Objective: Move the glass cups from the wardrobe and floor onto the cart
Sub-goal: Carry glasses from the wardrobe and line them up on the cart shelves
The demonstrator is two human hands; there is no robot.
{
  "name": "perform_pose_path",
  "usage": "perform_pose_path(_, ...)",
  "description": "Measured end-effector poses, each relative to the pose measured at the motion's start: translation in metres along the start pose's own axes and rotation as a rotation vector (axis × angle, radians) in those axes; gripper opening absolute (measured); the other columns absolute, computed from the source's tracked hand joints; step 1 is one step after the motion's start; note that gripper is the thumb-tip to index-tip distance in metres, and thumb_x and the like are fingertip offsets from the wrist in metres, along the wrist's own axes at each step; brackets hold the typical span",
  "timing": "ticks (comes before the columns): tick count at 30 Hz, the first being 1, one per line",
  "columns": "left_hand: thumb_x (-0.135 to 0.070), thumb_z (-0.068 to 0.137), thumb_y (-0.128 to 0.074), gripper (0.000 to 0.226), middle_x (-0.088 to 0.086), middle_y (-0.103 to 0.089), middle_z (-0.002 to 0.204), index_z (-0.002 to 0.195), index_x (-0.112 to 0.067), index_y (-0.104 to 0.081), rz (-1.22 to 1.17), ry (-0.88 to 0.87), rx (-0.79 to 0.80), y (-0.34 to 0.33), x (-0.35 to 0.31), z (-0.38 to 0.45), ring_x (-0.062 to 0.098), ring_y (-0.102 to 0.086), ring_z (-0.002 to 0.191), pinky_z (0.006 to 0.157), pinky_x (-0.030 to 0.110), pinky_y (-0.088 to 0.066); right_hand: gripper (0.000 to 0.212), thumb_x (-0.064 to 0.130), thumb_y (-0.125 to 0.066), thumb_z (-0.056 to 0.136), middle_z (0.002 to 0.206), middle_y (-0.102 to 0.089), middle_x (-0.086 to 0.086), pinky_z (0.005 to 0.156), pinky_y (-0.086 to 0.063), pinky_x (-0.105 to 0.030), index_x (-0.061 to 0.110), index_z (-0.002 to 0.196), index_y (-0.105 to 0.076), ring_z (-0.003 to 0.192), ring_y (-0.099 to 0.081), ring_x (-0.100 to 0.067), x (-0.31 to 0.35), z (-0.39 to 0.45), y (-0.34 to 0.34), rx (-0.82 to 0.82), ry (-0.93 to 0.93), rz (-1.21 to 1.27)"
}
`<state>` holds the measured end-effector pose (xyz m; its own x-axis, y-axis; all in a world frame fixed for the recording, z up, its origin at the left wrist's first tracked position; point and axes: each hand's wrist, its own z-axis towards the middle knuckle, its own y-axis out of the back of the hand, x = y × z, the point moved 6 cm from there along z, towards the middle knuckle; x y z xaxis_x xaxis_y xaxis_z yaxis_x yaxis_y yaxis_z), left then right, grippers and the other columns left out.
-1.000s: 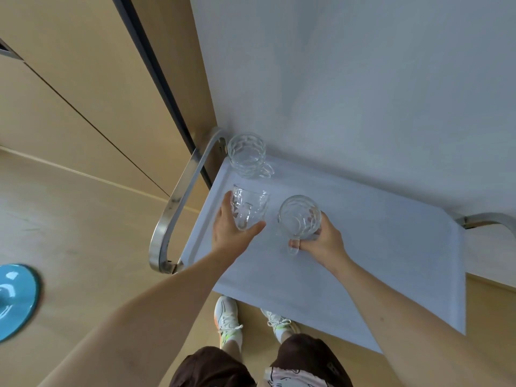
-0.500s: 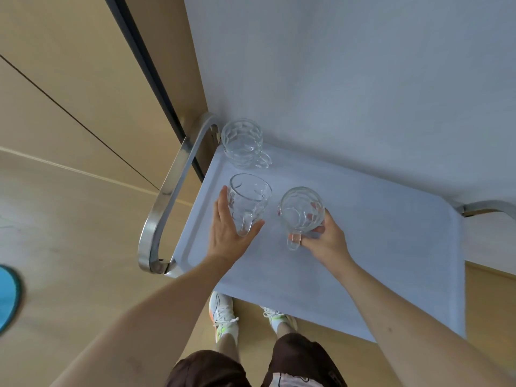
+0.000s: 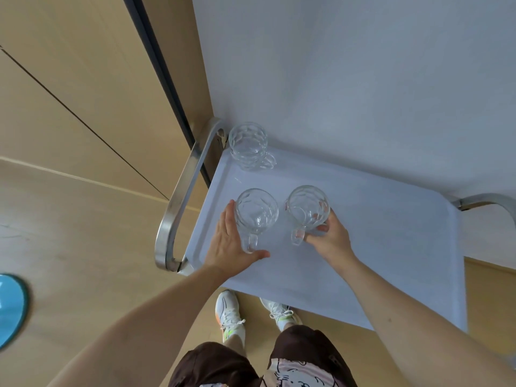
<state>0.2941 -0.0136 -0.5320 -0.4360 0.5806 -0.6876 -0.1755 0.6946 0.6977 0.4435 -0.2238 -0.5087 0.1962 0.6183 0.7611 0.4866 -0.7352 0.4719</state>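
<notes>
Nearest: brown shorts (image 3: 215,364) and two white shoes (image 3: 230,314) on the pale wood floor (image 3: 83,261), directly below the near edge of the cart. A blue round object (image 3: 9,308) lies on the floor at far left, partly cut off by the frame.

Cart (image 3: 391,261): white tray top with raised rim, curved steel handle (image 3: 181,196) on its left end, a second steel handle on the right end.

Left hand (image 3: 227,244): fingers straight along the left side of the left cup (image 3: 257,213), thumb spread out beneath the cup's handle; contact with the glass cannot be confirmed. This cup stands upright on the tray, left-centre, handle pointing near.

Right hand (image 3: 331,238): fingers curled round the right side of the right cup (image 3: 307,209), thumb by its handle. This cup stands upright on the tray just beside the left cup, apart from it, handle pointing near.

Third cup (image 3: 248,143): upright in the far left corner of the tray, handle to the right, no hand on it.

Farthest: white wall (image 3: 363,79) behind the cart; wood wardrobe panels (image 3: 69,79) with a dark vertical strip at left.
</notes>
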Motion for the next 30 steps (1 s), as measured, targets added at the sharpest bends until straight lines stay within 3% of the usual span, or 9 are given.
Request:
perform_pose_path(2,-0.094,0.054,-0.062,0.142,-0.014,0.012,0.166,0.148,-0.042,0.031,0.022,0.005,0.048,0.003,-0.001,-0.004,0.017,0.001,0.155,0.123,0.035,-0.010,0.081,-0.002,-0.076,0.075,0.120,-0.066,0.007,0.075,-0.049,-0.014,0.032,0.144,-0.051,0.105,-0.063,-0.015,0.002,-0.004,0.004,-0.058,-0.003,0.007)
perform_pose_path(5,-0.098,0.064,-0.048,0.130,-0.007,0.006,0.168,0.153,-0.039,0.026,-0.027,0.001,0.053,0.015,-0.004,-0.007,0.019,-0.006,0.155,0.121,0.036,-0.015,0.073,-0.006,-0.056,0.080,0.123,-0.065,0.002,0.071,-0.046,-0.012,0.029,0.144,-0.053,0.110,-0.063,-0.019,0.007,-0.013,0.011,-0.191,-0.042,0.092)
perform_pose_path(8,-0.089,0.075,-0.048,0.116,0.003,-0.014,0.166,0.158,-0.034,0.012,-0.084,-0.025,0.009,0.032,-0.014,-0.006,0.025,-0.025,0.149,0.116,0.040,-0.028,0.067,-0.002,-0.056,0.086,0.130,-0.059,-0.003,0.086,-0.048,-0.028,0.024,0.147,-0.050,0.115,-0.058,-0.020,0.018,-0.020,0.014,-0.282,-0.055,0.134)
perform_pose_path(11,-0.083,0.080,-0.047,0.110,0.008,-0.026,0.161,0.160,-0.024,0.001,0.009,-0.083,-0.013,0.047,-0.021,-0.003,0.027,-0.035,0.144,0.111,0.041,-0.035,0.067,0.008,-0.062,0.088,0.143,-0.049,-0.007,0.107,-0.043,-0.041,0.021,0.151,-0.044,0.130,-0.050,-0.024,0.032,-0.020,0.007,-0.248,-0.025,0.054)
perform_pose_path(15,-0.082,0.084,-0.039,0.106,0.009,-0.028,0.162,0.161,-0.014,-0.010,0.132,-0.155,-0.032,0.062,-0.031,0.001,0.027,-0.031,0.147,0.116,0.046,-0.035,0.106,0.057,-0.079,0.078,0.155,-0.036,-0.011,0.115,-0.035,-0.042,0.017,0.159,-0.022,0.143,-0.038,-0.028,0.047,-0.018,-0.006,-0.163,-0.031,-0.124)
perform_pose_path(17,-0.081,0.086,-0.037,0.103,0.009,-0.031,0.160,0.160,-0.013,-0.015,0.152,-0.159,-0.053,0.069,-0.039,0.006,0.028,-0.034,0.146,0.113,0.047,-0.037,0.127,0.066,-0.085,0.065,0.154,-0.033,-0.013,0.113,-0.038,-0.042,0.017,0.160,-0.016,0.142,-0.038,-0.032,0.052,-0.015,-0.010,-0.141,-0.043,-0.196)
perform_pose_path(19,-0.078,0.088,-0.037,0.097,0.010,-0.034,0.158,0.159,-0.013,-0.021,0.166,-0.153,-0.117,0.077,-0.051,0.018,0.029,-0.036,0.144,0.112,0.050,-0.039,0.131,0.065,-0.088,0.059,0.148,-0.034,-0.015,0.109,-0.041,-0.042,0.017,0.158,-0.017,0.137,-0.041,-0.036,0.057,-0.007,-0.011,-0.124,-0.048,-0.271)
perform_pose_path(24,-0.062,0.088,-0.061,0.086,0.014,-0.027,0.157,0.153,-0.021,-0.023,0.317,-0.057,-0.211,0.096,-0.084,0.084,0.035,-0.031,0.143,0.112,0.049,-0.039,0.117,0.045,-0.091,0.059,0.140,-0.039,-0.013,0.098,-0.042,-0.036,0.018,0.153,-0.027,0.129,-0.047,-0.036,0.067,0.017,-0.002,-0.059,-0.003,-0.344)
perform_pose_path(30,-0.053,0.069,-0.086,0.116,0.016,-0.012,0.160,0.156,-0.024,-0.015,0.428,0.063,-0.045,0.104,-0.094,0.158,0.039,-0.018,0.147,0.116,0.048,-0.031,0.110,0.031,-0.092,0.061,0.140,-0.043,-0.009,0.088,-0.035,-0.028,0.019,0.152,-0.033,0.126,-0.049,-0.029,0.084,0.051,0.016,-0.006,0.064,-0.296)
